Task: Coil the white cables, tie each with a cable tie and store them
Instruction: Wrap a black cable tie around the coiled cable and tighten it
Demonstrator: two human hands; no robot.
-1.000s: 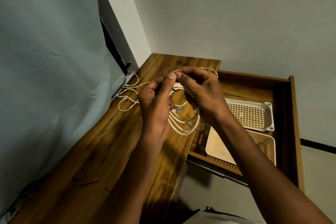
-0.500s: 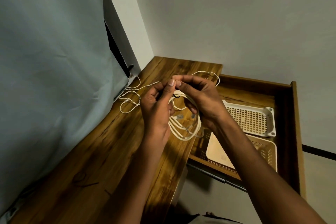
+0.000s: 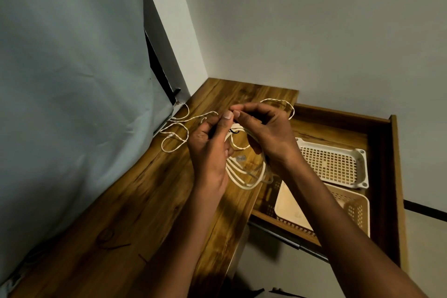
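Observation:
A coiled white cable [image 3: 244, 176] hangs between my hands above the wooden table [image 3: 150, 196]. My left hand [image 3: 210, 152] and my right hand [image 3: 268, 135] meet at the top of the coil, fingertips pinching a thin black cable tie [image 3: 234, 131] that wraps the coil there. The tie is mostly hidden by my fingers. A second white cable [image 3: 176, 133], thin and twisted, lies loose on the table behind my hands, one loop reaching the table's right edge.
An open wooden drawer [image 3: 384, 176] juts out to the right of the table. It holds a white perforated tray [image 3: 336, 164] and a beige basket [image 3: 353, 210]. A grey cloth [image 3: 67, 94] hangs along the left; walls close the corner.
Both hands stay together at the top of the coil, working the tie. The view has dropped a little, so everything sits slightly lower in the picture.

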